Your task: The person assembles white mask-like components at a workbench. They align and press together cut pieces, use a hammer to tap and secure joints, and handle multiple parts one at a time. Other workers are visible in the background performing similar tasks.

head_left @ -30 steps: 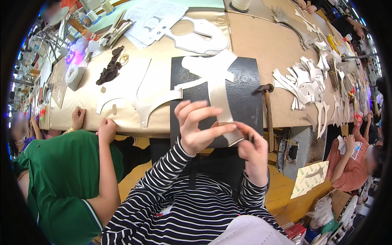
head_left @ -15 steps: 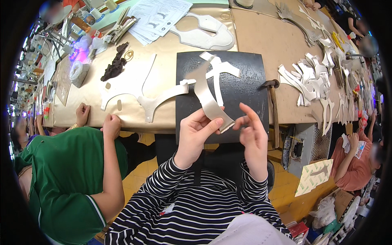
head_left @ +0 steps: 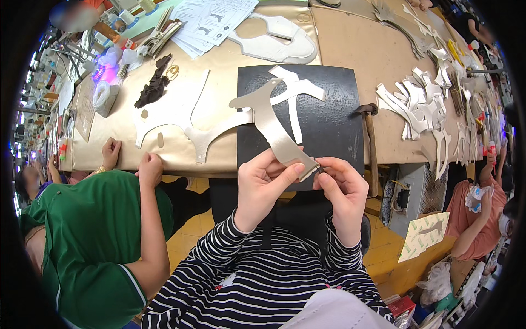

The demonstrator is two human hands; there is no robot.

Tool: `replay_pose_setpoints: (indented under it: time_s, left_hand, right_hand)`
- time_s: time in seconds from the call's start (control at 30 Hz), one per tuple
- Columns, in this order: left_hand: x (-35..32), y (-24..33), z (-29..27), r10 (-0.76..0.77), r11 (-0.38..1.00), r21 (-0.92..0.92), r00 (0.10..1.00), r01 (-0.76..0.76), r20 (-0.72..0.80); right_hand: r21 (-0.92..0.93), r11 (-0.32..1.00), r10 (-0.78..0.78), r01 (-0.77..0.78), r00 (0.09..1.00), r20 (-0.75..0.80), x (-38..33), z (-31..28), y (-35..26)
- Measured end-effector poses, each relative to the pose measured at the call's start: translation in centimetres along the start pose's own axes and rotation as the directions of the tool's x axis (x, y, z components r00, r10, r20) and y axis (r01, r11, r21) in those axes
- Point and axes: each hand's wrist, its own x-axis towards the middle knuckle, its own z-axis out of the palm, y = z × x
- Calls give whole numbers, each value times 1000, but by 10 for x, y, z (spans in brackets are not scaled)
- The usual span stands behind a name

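Note:
My left hand (head_left: 263, 183) grips the lower end of a beige, branching shoe-upper piece (head_left: 275, 125), thumb on top. The piece slants up and away over a black board (head_left: 334, 118). At its near tip my right hand (head_left: 344, 189) is closed, thumb and forefinger pinching the folded edge. A small dark spot shows between those fingertips; I cannot make out what it is. Beyond the held piece, a white branched piece (head_left: 298, 90) lies on the board. Left of it, a large pale cut piece (head_left: 211, 137) reaches to the board's edge.
A hammer (head_left: 370, 148) lies along the board's right side. Further right is a pile of white cut pieces (head_left: 416, 104). Printed sheets (head_left: 211, 22) and a white shoe-shaped form (head_left: 279, 41) are at the back. A person in green (head_left: 104, 236) sits close on my left.
My right hand has come in from the right, and its spread fingers have closed on the piece's near tip. The far end of the piece has swung left and lies flatter.

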Motion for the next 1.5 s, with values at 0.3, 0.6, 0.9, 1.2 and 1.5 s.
replay_pose_setpoints:
  time_s: [0.3, 0.6, 0.9, 1.2, 1.5]
  left_hand:
    - [6, 0, 3, -29, 992, -127, 998, 22, -50]
    - [8, -3, 5, -53, 993, -103, 998, 51, -18]
    - [10, -5, 6, -49, 997, -63, 998, 47, -38]
    - [10, -5, 7, -21, 998, -67, 997, 16, -73]
    - [11, -7, 7, -17, 997, -81, 997, 11, -78]
  right_hand:
    - [36, 978, 201, -207, 971, 130, -5, -8, -3]
    - [94, 966, 225, -240, 963, 151, 2, 0, 3]
    - [114, 961, 233, -252, 959, 160, 7, 0, 4]
    - [141, 947, 266, -287, 952, 150, 11, 2, 6]
    - [223, 930, 250, -291, 949, 194, 13, 0, 8]
